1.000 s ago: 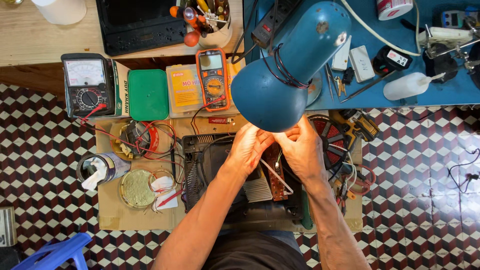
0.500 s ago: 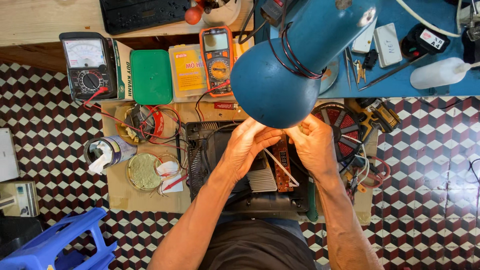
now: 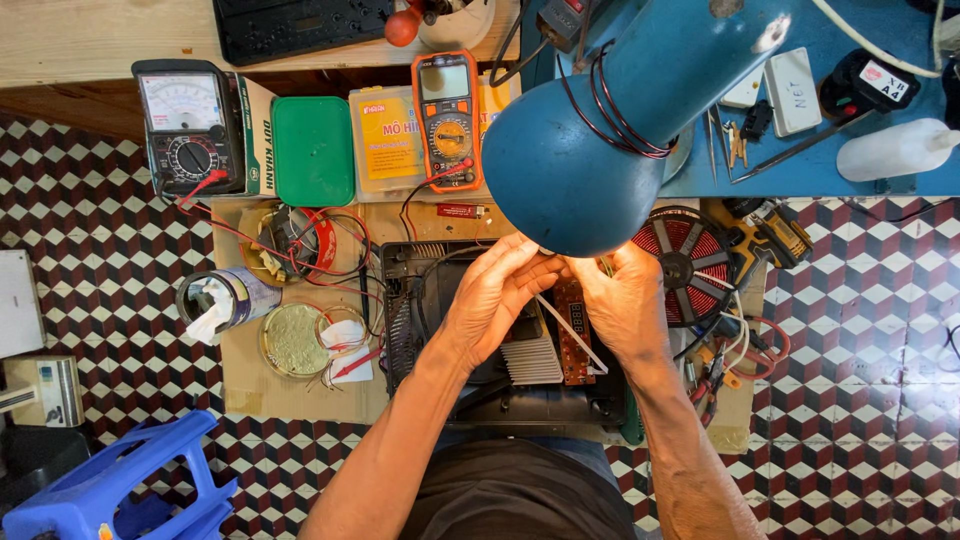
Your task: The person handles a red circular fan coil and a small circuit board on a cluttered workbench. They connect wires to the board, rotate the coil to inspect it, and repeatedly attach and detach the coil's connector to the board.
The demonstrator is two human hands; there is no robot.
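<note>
Both hands lie on the opened appliance, lamp above, coil right, tin left.

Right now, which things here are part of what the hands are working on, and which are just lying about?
In hand:
left hand and right hand, together over the opened black appliance case
brown circuit board
white ribbon cable

Lying about:
orange multimeter
analog meter
green box
red coil
blue stool

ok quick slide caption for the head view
Both hands, left hand and right hand, work inside an opened black appliance under a blue lamp.
</note>
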